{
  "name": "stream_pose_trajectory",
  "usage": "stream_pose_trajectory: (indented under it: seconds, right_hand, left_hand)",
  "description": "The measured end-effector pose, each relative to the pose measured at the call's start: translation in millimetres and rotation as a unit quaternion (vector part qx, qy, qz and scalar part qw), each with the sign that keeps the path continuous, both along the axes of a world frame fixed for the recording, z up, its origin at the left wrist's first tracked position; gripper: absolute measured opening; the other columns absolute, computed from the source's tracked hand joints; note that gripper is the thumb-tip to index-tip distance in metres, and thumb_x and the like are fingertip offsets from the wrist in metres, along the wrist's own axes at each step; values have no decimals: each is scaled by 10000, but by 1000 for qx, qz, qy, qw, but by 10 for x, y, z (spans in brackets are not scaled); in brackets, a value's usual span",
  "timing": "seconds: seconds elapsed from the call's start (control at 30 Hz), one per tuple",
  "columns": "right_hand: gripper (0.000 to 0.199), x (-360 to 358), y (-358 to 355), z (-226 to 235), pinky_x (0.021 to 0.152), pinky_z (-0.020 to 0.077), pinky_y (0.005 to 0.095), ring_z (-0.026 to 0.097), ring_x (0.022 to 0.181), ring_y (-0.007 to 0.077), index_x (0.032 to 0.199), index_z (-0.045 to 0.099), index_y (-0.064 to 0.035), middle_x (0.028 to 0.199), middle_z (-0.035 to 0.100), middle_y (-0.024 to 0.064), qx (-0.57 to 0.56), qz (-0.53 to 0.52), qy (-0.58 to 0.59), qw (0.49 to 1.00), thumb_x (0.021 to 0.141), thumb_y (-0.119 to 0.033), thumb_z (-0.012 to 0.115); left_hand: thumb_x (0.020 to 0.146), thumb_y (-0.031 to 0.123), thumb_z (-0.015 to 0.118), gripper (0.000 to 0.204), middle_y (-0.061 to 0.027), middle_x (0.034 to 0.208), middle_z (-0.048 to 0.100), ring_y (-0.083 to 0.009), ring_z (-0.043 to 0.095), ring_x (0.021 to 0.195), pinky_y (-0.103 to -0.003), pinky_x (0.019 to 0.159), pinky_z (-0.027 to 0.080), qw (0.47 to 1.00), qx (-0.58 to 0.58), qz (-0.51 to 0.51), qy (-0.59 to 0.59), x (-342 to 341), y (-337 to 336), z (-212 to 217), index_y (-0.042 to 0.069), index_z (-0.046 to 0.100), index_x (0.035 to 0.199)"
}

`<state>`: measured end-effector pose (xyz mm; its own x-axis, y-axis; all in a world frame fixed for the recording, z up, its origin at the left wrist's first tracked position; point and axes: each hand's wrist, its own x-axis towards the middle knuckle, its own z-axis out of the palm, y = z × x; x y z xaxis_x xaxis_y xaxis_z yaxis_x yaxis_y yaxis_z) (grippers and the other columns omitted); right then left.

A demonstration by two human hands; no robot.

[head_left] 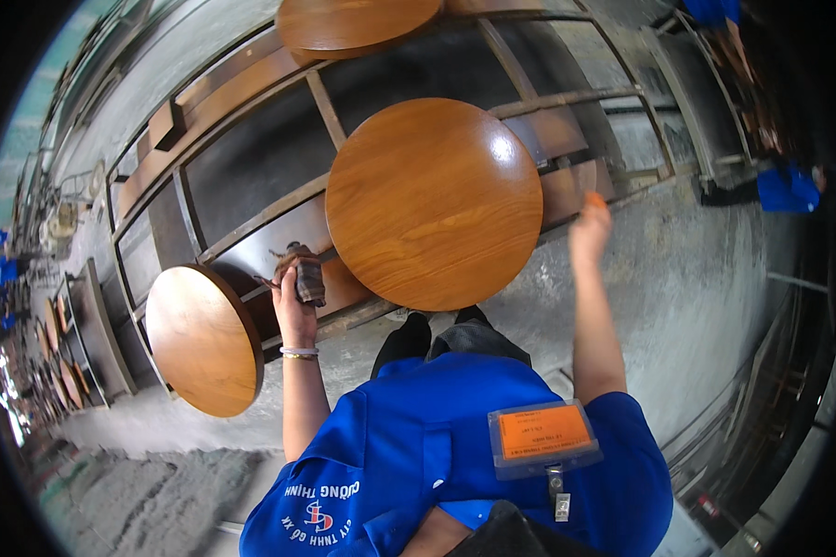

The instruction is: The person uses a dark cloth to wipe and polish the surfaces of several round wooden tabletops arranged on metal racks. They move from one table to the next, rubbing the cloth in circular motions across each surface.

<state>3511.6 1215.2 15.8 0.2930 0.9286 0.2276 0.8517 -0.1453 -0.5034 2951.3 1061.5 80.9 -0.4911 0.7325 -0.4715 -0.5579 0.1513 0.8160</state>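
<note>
A round brown wooden tabletop [427,209] with a glossy finish lies in front of me on a metal frame rack. Left of it, my left hand [295,302] is closed round a dark brown, streaked, bottle-like thing [305,271] with a narrow top; its exact kind is unclear. My right hand [589,237] is raised just past the tabletop's right edge, apart from it. Its fingers look bunched together, with something orange [596,204] at their tips. Motion blurs that hand, so what it holds cannot be made out.
Another round tabletop [204,341] leans at the near left of the rack, and a third [358,23] lies at its far end. Metal bars [269,213] cross beneath them. Other people in blue [788,188] are at the far right. Stacked boards [70,362] stand at left.
</note>
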Motion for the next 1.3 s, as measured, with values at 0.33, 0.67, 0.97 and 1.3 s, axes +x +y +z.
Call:
stream_pose_trajectory:
  seconds: [0.33,0.67,0.97,1.3]
  right_hand:
    - [413,2372,-59,-262,1110,516,434,588,1379,370,1486,608,-46,1527,581,182,-58,-131,-47,989,1077,-38,548]
    - [470,3762,-71,-799,1079,516,462,608,1333,398,1517,589,-85,1491,607,194,-84,-29,-70,994,1052,-18,578]
    - [485,5046,263,-807,1049,526,461,650,1291,377,1579,549,-131,1464,637,190,-191,-181,-24,965,1095,-102,529]
    - [480,5088,467,-827,998,568,475,659,1280,389,1592,529,-116,1470,621,227,-280,-141,-124,941,1114,-130,490]
  left_hand:
    - [788,128,832,600,-133,1275,622,-376,650,1172,-460,996,555,751,-164,6,640,1263,585,191,144,649,1359]
    - [718,94,850,607,-151,1192,623,-374,588,1136,-470,987,521,700,-86,-43,708,3702,1524,35,166,694,1300]
    - [710,17,831,648,-146,1283,648,-378,583,1251,-493,1072,510,701,-100,-40,705,3456,1298,-76,143,669,1325]
    - [756,21,813,616,-168,1286,627,-396,580,1227,-500,1094,470,644,-265,129,706,2534,498,-104,126,652,1341]
